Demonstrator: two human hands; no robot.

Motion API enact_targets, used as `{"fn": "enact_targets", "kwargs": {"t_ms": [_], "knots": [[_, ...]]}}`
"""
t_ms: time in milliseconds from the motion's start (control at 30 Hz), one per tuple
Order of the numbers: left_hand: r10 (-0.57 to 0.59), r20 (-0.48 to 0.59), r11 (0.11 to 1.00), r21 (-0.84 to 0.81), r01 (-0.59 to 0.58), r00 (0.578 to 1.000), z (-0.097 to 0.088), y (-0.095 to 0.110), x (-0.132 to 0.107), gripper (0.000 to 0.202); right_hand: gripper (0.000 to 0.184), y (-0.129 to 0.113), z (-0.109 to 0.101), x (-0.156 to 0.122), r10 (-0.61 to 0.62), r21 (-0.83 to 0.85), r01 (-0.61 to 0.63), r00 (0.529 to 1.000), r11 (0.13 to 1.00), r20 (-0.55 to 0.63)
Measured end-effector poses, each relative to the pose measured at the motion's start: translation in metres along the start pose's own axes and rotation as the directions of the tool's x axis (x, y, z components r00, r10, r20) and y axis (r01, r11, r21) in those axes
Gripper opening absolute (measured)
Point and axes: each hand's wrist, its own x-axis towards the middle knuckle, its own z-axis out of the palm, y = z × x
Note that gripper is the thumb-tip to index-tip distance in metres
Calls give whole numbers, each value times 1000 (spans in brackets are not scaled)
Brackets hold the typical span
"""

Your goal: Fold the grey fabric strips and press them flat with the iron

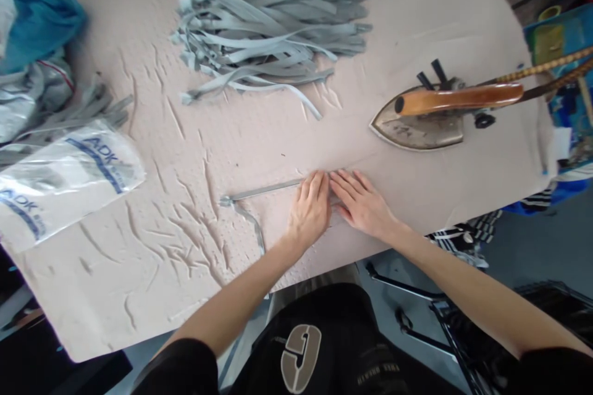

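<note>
My left hand [309, 210] and my right hand [362, 203] lie palm down, fingertips nearly meeting, on a pale pink padded table cover [139, 284]. A grey fabric strip [264, 189] runs out from under my left hand, and its loose end curls back toward the table edge. Its other end is hidden beneath my fingers. Farther up lies a heap of similar grey strips [273, 24]. To the right of my hands, an old metal flat iron [417, 129] with a wooden handle rests on the cover.
A clear plastic ADK bag [69, 182] and more grey strips [92, 114] lie at the left, beside a blue bag [37, 18]. The iron's braided cord [551, 68] runs off to the upper right. The cover's front edge passes just beyond my wrists, above a black metal frame [440, 321].
</note>
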Motion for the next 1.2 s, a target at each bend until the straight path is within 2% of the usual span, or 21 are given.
{"fn": "enact_targets", "kwargs": {"t_ms": [100, 267, 733, 800, 867, 933, 1000, 1067, 1100, 1200], "knots": [[35, 3, 999, 30, -35, 999, 7, -6, -9, 60, 58, 5, 1, -7, -21, -2, 21, 999, 1000, 28], [67, 32, 995, 73, -69, 997, 8, -10, -13, 60, 58, 9, 0, -12, -41, -12, 42, 998, 999, 41], [-50, 159, 995, 96, 35, 986, 6, 10, -5, 72, 52, 12, -6, -8, -11, 65, 6, 997, 998, 78], [-48, 164, 994, 108, 30, 985, 5, 10, -5, 73, 46, 22, -24, -2, -22, 49, 19, 998, 999, 51], [-37, 163, 992, 123, 17, 986, 4, 10, -5, 72, 40, 37, -57, 10, 15, -9, -15, 1000, 1000, -13], [-31, 164, 991, 132, 9, 986, 4, 10, -5, 72, 40, 55, -100, 25, 142, -125, -153, 985, 980, -93], [-33, 169, 991, 130, 11, 985, 3, 10, -6, 72, 55, 75, -141, 40, 263, -252, -287, 957, 924, -125], [-39, 169, 992, 125, 18, 985, 3, 11, -6, 72, 73, 96, -169, 54, 354, -367, -350, 933, 862, -61], [-40, 165, 992, 122, 20, 985, 3, 11, -6, 72, 79, 108, -176, 59, 411, -416, -375, 912, 828, -3], [-37, 149, 994, 108, 21, 988, 3, 11, -5, 71, 91, 141, -177, 69, 618, -470, -493, 771, 732, 153]]}}
